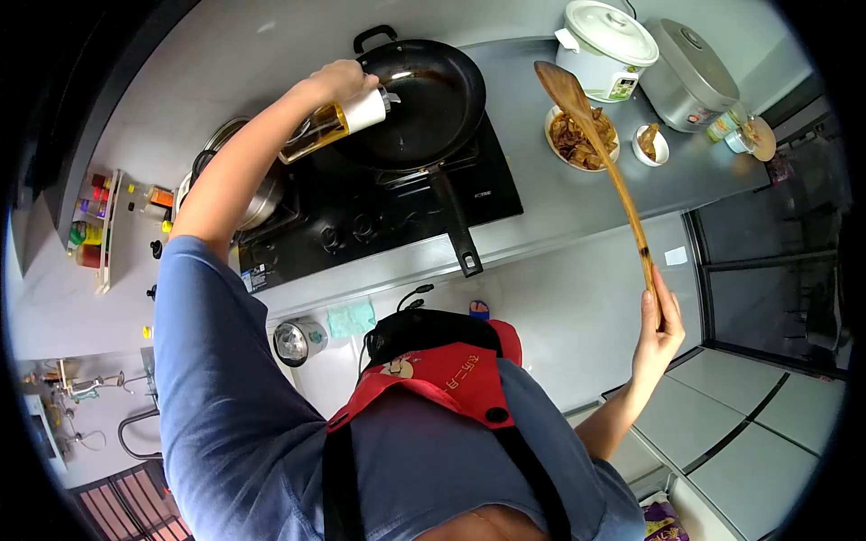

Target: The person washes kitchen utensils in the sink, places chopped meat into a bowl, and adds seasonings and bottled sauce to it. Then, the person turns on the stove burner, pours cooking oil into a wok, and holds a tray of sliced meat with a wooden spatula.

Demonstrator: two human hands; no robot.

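A person at a kitchen stove tilts an oil bottle (pixel 336 123) over a black frying pan (pixel 424 99) with the left hand (pixel 343 79), while the right hand (pixel 657 332) holds a long wooden spatula (pixel 603 162) raised well clear of the pan, its blade hanging above a bowl of cooked food (pixel 579 140) on the grey table (pixel 532 194).

The bottle lies nearly on its side, its white cap end reaching over the pan's near rim, amber oil visible in the glass. The left grip is closed around the bottle's upper body, fingers wrapped over the top. The right grip is closed on the dark lower end of the spatula handle, thumb along one side.

The risks appear plain enough: a bottle held this flat could release too much oil at once, or dribble down the rim onto the black hob (pixel 361 221) beneath. The pan's long handle (pixel 456 225) juts out past the hob's front edge toward the person's body, where an apron or elbow might catch it. The spatula, gripped only at its far end, looks liable to swing into the white rice cooker (pixel 606 50) or the small dish (pixel 650 144) beside the bowl.
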